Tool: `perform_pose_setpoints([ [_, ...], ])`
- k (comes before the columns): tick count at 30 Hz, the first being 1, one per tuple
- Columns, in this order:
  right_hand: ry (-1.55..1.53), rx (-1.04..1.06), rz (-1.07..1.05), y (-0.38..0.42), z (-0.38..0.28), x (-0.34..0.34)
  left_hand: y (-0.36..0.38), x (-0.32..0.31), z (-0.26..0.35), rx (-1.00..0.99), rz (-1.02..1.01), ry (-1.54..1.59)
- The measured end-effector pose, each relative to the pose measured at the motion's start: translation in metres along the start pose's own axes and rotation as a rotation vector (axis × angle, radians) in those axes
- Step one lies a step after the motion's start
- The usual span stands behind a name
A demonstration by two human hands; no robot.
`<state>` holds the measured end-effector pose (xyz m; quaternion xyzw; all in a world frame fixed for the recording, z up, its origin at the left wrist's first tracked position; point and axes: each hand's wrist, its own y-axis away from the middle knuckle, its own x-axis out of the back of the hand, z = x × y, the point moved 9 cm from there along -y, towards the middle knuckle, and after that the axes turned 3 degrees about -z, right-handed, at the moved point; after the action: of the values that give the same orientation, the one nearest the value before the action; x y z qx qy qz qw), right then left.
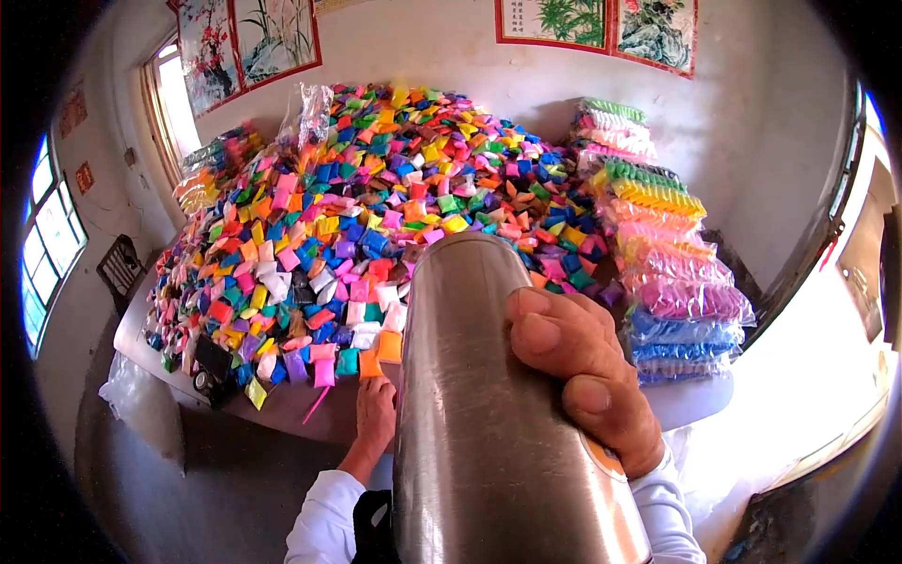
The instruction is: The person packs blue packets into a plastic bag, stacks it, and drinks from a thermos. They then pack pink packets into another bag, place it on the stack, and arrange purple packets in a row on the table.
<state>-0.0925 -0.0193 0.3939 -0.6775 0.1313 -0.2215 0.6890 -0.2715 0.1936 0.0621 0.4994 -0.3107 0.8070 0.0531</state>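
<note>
A large metal cylinder, brushed and silvery like a flask, (479,404) fills the lower middle, close to the camera. My right hand (587,371) is wrapped round its right side, fingertips on the metal. My left hand (377,409) rests at the table's front edge, left of the cylinder, its fingertips by an orange packet (372,363); whether they grip it cannot be made out. Behind lies a big heap of small colourful packets (376,226). The cylinder hides part of the heap and table.
Stacked clear bags of sorted coloured packets (681,282) stand on the right of the table (700,399). A small black object (212,367) and a pink stick (316,404) lie near the front left edge. A chair (120,268) stands at the left.
</note>
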Motion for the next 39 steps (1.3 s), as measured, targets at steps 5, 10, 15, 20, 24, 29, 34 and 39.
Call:
perform_pose_setpoints([
  [5, 0.017, -0.017, 0.010, -0.003, 0.000, 0.003, 0.001, -0.001, 0.000, 0.007, 0.016, -0.026],
  [10, 0.032, -0.022, 0.007, -0.005, 0.001, 0.003, 0.000, 0.001, 0.001, -0.005, 0.023, -0.028],
  [15, 0.029, -0.085, -0.007, -0.007, 0.004, 0.002, 0.000, -0.005, -0.005, -0.015, 0.007, -0.042],
  [20, 0.025, -0.039, 0.026, -0.006, 0.003, 0.002, 0.000, -0.002, -0.002, -0.038, 0.036, -0.072],
  [24, 0.039, -0.014, -0.029, -0.008, 0.002, 0.001, 0.000, -0.009, -0.006, -0.056, 0.027, -0.105],
  [29, 0.028, -0.040, -0.062, -0.010, 0.002, -0.002, 0.000, -0.005, -0.003, -0.058, 0.024, -0.125],
  [34, 0.015, -0.043, -0.065, -0.010, 0.003, -0.005, 0.002, -0.010, -0.007, -0.053, 0.016, -0.142],
  [39, 0.005, -0.023, -0.053, -0.012, 0.001, -0.006, 0.005, -0.012, -0.012, -0.043, 0.030, -0.092],
])
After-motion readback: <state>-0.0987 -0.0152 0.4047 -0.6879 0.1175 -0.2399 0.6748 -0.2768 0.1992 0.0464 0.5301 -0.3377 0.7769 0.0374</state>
